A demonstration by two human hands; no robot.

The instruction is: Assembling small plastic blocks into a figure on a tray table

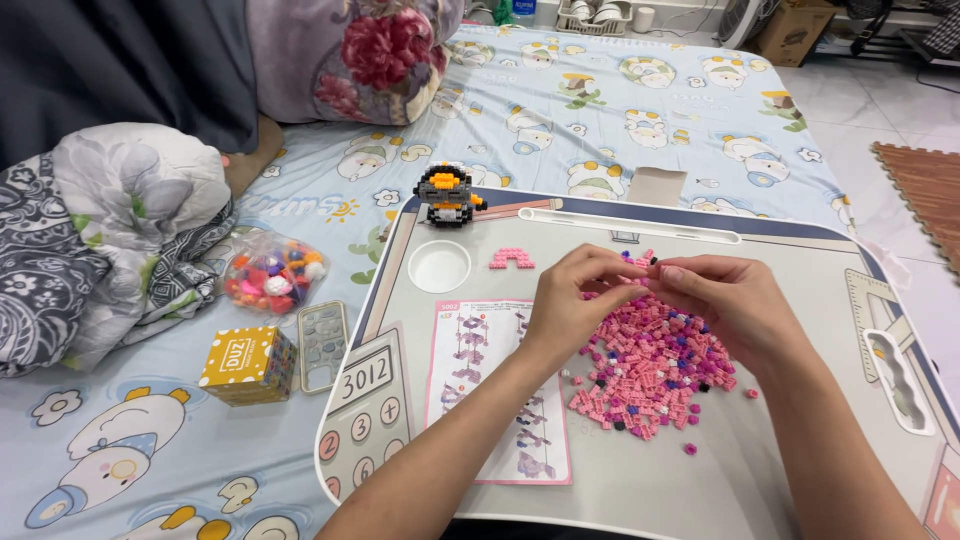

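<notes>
Nearest the camera, 2 bare forearms rise from the bottom edge over a grey lap tray point(700, 500) that rests on a patterned bedsheet point(620, 110). An instruction sheet point(500, 390) with pink borders lies flat on the tray, under the left forearm. Just right of the sheet, a loose pile of pink bricks point(650, 370), mixed with a few purple, white and black pieces, is spread on the tray surface.

Above the far edge of the pile, the left hand point(565, 305) and the right hand point(725, 300) meet fingertip to fingertip. Both hands have thumb and forefinger pressed together, pinching a small brick assembly point(640, 262) of pink and dark pieces between them; remaining fingers are curled. The assembly is held clear of the tray.

Farther back, 1 small pink arch piece point(511, 259) lies near a round white cup recess point(439, 266). A finished orange-and-black brick figure point(447, 195) stands upright on the tray's far-left corner.

Left of the tray, on the sheet: a yellow box point(247, 364), a clear case point(323, 345) and a bag of coloured pieces point(274, 272).
</notes>
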